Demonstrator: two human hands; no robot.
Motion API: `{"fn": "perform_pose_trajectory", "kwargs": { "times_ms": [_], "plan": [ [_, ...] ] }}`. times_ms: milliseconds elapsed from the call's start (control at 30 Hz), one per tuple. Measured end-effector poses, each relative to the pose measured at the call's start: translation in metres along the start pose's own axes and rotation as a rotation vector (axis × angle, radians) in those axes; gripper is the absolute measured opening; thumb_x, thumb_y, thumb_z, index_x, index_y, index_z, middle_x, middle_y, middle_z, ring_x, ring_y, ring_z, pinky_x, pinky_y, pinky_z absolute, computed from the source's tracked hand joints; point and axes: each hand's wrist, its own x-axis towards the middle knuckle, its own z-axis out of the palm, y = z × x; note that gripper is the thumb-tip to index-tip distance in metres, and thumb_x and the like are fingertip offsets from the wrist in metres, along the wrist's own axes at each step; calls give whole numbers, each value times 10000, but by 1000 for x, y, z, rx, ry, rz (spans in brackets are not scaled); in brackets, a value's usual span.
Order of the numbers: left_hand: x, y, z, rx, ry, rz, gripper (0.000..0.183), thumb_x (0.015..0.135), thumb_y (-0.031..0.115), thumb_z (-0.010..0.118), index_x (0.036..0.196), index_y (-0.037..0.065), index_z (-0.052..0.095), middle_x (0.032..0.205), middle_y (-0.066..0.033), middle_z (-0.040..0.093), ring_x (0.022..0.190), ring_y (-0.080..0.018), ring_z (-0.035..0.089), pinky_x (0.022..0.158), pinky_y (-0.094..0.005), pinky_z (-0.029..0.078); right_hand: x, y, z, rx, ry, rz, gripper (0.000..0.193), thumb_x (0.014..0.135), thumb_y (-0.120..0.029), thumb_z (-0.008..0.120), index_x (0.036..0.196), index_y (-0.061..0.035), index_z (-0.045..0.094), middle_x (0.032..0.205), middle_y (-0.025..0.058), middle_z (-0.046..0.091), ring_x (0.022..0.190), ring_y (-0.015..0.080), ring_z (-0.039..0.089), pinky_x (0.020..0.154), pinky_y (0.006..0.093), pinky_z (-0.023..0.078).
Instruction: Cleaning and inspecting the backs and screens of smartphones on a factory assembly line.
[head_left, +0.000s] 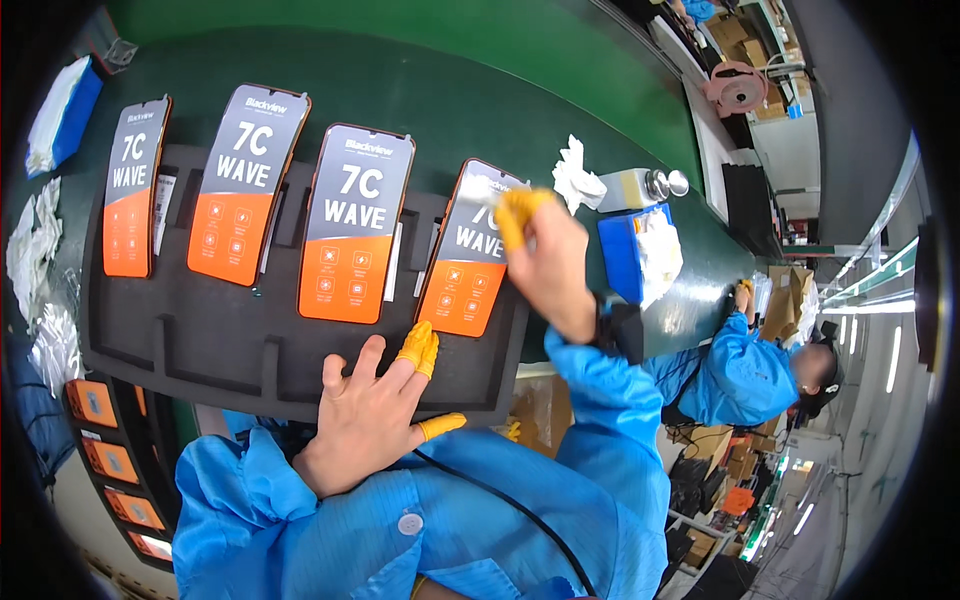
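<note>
Four smartphones with grey and orange printed front films lie in a row on a black foam tray (215,350). Over the top part of the rightmost smartphone (462,290) is my right hand (550,260), its fingers in yellow finger cots pinched on a white wipe (478,193), which is smeared by motion. My left hand (370,415) reaches to the lower edge of that same smartphone, fingers apart, with a yellow-cotted fingertip at its corner and the thumb stretched to the right. To its left lie the third smartphone (350,265), the second smartphone (240,200) and the leftmost smartphone (130,220).
Right of the tray are a crumpled white wipe (578,180), a dispenser bottle (630,188) and a blue box of wipes (622,255). Another blue box (85,110) stands far left. A black rack (120,440) holds more orange-faced items. A co-worker in blue (745,375) sits at right.
</note>
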Motion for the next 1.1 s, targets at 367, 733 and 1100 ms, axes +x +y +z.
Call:
{"fn": "perform_pose_trajectory", "kwargs": {
  "times_ms": [367, 733, 1100],
  "plan": [
    [4, -1, -6, -67, 3, -1, 568, 712, 568, 666, 1045, 110, 645, 1036, -16, 535, 1082, -253, 435, 807, -463, 264, -4, -6, 6, 15, -49, -98, 268, 691, 80, 560, 945, -5, 578, 862, 184, 554, 808, 375, 560, 681, 424, 478],
    [1, 2, 0, -49, 70, 40, 558, 753, 627, 601, 927, 102, 677, 988, -13, 563, 1052, -254, 451, 789, -463, 271, -53, -41, 7, 33, -228, -254, 273, 733, -10, 669, 1000, -19, 611, 805, 144, 596, 703, 323, 602, 621, 390, 503],
    [11, -6, -9, -83, 26, 11, 661, 751, 651, 568, 1104, 96, 634, 1080, -21, 596, 954, -244, 474, 734, -435, 303, 60, -8, 20, -55, 3, -176, 256, 766, 12, 586, 1016, -40, 567, 910, 173, 555, 851, 376, 550, 724, 436, 473]
  ]
}}
